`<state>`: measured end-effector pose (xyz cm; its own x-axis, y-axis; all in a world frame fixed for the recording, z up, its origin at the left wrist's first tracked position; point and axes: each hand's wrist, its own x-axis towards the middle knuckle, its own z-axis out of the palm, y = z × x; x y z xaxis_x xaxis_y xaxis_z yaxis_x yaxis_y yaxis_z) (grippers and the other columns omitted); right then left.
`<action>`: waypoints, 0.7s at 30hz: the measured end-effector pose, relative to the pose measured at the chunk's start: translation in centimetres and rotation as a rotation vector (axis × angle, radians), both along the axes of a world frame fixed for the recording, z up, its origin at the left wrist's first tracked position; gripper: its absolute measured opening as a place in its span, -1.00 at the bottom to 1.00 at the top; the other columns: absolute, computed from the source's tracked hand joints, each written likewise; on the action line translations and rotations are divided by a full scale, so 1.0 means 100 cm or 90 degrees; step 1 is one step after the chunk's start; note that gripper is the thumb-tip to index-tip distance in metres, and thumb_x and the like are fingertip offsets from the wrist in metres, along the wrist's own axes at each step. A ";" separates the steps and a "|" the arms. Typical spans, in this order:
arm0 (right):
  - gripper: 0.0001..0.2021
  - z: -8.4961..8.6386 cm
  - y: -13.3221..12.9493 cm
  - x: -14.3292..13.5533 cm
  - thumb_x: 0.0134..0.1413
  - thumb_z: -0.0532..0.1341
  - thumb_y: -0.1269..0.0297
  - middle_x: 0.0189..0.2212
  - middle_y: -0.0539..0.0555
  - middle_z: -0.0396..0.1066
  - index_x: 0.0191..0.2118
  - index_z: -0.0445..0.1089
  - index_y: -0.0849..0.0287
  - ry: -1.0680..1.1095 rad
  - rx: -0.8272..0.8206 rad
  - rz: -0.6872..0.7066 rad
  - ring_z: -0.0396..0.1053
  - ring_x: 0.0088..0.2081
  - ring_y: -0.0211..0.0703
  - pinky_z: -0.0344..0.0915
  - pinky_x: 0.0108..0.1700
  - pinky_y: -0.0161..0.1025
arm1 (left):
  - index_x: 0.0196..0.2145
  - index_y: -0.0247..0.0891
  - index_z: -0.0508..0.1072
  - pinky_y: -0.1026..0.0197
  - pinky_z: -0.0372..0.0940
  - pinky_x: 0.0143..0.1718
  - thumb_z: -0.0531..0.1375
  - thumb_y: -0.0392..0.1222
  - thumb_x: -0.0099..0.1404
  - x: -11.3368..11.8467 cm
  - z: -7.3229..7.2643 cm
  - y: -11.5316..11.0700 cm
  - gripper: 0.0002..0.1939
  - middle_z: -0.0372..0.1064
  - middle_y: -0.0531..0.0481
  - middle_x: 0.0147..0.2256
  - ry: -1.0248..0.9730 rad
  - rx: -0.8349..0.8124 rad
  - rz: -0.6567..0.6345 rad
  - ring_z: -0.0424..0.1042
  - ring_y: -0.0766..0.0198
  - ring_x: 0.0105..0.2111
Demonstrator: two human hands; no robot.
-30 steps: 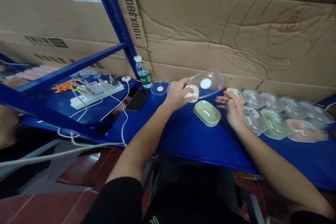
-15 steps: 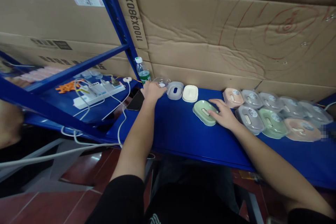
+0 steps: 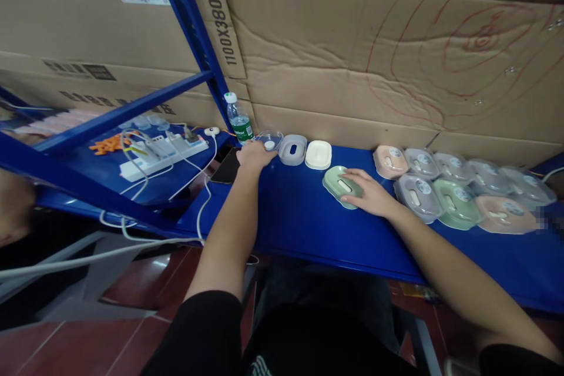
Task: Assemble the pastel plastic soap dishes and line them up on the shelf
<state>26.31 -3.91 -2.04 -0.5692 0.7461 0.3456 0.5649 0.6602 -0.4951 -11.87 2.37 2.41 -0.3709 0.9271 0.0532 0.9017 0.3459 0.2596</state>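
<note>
On the blue table, my right hand lies over the right part of a light green lidded box, thumb at the near side and fingers across the top. A pale oblong piece sits in the middle of its lid. Farther left, my left hand is curled at the near edge of a clear plastic cover; its fingertips are partly hidden. Beside that cover are a grey lid with an oblong slot and a cream shallow tray.
Several lidded boxes in plastic, including a peach one, stand in two rows at the right. A water bottle and a dark phone are by my left hand. A power strip with cables lies beyond the blue shelf post.
My right hand has moved slightly left and its fingers have come down over the green box. My left hand stays at the clear cover. The view has shifted slightly.
</note>
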 end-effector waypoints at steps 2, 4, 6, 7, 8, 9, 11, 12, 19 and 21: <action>-0.36 0.000 0.000 0.000 0.15 0.40 -0.15 0.31 0.22 0.34 0.29 0.41 -0.07 -0.006 0.005 0.002 0.34 0.33 0.33 0.34 0.32 0.37 | 0.11 -0.20 0.56 -0.22 0.31 0.19 0.25 0.36 0.23 0.001 -0.002 0.001 -0.31 0.34 -0.40 0.24 0.000 -0.008 -0.001 0.44 -0.27 0.17; -0.29 -0.001 0.000 0.000 0.08 0.45 -0.17 0.33 0.22 0.32 0.31 0.39 -0.07 -0.020 0.010 0.004 0.33 0.34 0.35 0.31 0.33 0.39 | 0.14 -0.21 0.53 -0.22 0.31 0.20 0.25 0.35 0.23 0.002 -0.003 0.001 -0.29 0.30 -0.41 0.26 0.000 -0.009 0.004 0.43 -0.28 0.18; -0.21 -0.001 0.001 0.001 -0.02 0.51 -0.17 0.34 0.23 0.30 0.31 0.39 -0.08 -0.037 0.016 0.004 0.33 0.34 0.38 0.31 0.33 0.39 | 0.16 -0.21 0.52 -0.24 0.29 0.20 0.26 0.33 0.24 0.003 -0.004 0.000 -0.29 0.29 -0.42 0.25 0.001 -0.003 0.009 0.41 -0.31 0.20; -0.19 -0.001 0.001 0.001 -0.05 0.52 -0.17 0.34 0.23 0.31 0.31 0.39 -0.08 -0.043 0.020 0.004 0.34 0.33 0.38 0.32 0.32 0.39 | 0.16 -0.21 0.52 -0.25 0.28 0.21 0.26 0.32 0.24 0.003 -0.003 -0.001 -0.30 0.30 -0.43 0.25 0.003 0.002 0.009 0.39 -0.32 0.21; -0.20 -0.001 0.001 0.001 -0.06 0.53 -0.15 0.33 0.23 0.33 0.30 0.40 -0.08 -0.045 0.025 0.003 0.35 0.32 0.37 0.32 0.32 0.38 | 0.17 -0.21 0.52 -0.27 0.27 0.21 0.27 0.30 0.24 0.004 -0.003 -0.002 -0.30 0.30 -0.43 0.24 0.004 0.009 0.008 0.37 -0.34 0.22; -0.23 0.000 0.001 0.001 -0.05 0.53 -0.13 0.31 0.23 0.35 0.29 0.42 -0.06 -0.043 0.033 0.002 0.36 0.31 0.36 0.33 0.31 0.37 | 0.17 -0.21 0.52 -0.29 0.26 0.21 0.28 0.29 0.24 0.004 -0.001 -0.003 -0.31 0.31 -0.43 0.23 0.005 0.020 0.005 0.36 -0.36 0.23; -0.32 0.001 0.001 0.000 0.01 0.50 -0.05 0.26 0.21 0.42 0.26 0.45 -0.03 -0.032 0.050 0.001 0.38 0.29 0.33 0.35 0.30 0.35 | 0.16 -0.17 0.53 -0.33 0.25 0.20 0.30 0.26 0.23 0.007 0.003 -0.007 -0.34 0.33 -0.41 0.22 0.009 0.060 -0.005 0.35 -0.38 0.21; -0.36 0.002 0.001 0.000 0.03 0.49 -0.01 0.23 0.20 0.45 0.24 0.47 -0.02 -0.023 0.061 0.000 0.40 0.28 0.31 0.35 0.29 0.34 | 0.14 -0.15 0.54 -0.35 0.24 0.20 0.30 0.25 0.24 0.009 0.006 -0.010 -0.37 0.35 -0.39 0.21 0.013 0.087 -0.010 0.34 -0.39 0.21; -0.52 0.006 -0.001 -0.004 0.10 0.42 0.07 0.11 0.15 0.56 0.15 0.51 -0.02 0.081 0.110 -0.038 0.48 0.18 0.22 0.38 0.26 0.28 | 0.15 -0.22 0.52 -0.34 0.08 0.31 0.20 0.25 0.37 0.044 0.021 -0.025 -0.40 0.32 -0.35 0.29 0.021 0.278 -0.142 0.19 -0.35 0.32; -0.53 0.006 0.000 -0.003 0.11 0.41 0.06 0.12 0.16 0.55 0.14 0.51 -0.02 0.102 0.104 -0.050 0.48 0.18 0.21 0.38 0.26 0.27 | 0.23 -0.19 0.46 -0.23 0.11 0.33 0.23 0.30 0.35 0.064 0.018 -0.030 -0.33 0.33 -0.28 0.30 -0.005 0.281 -0.313 0.24 -0.26 0.31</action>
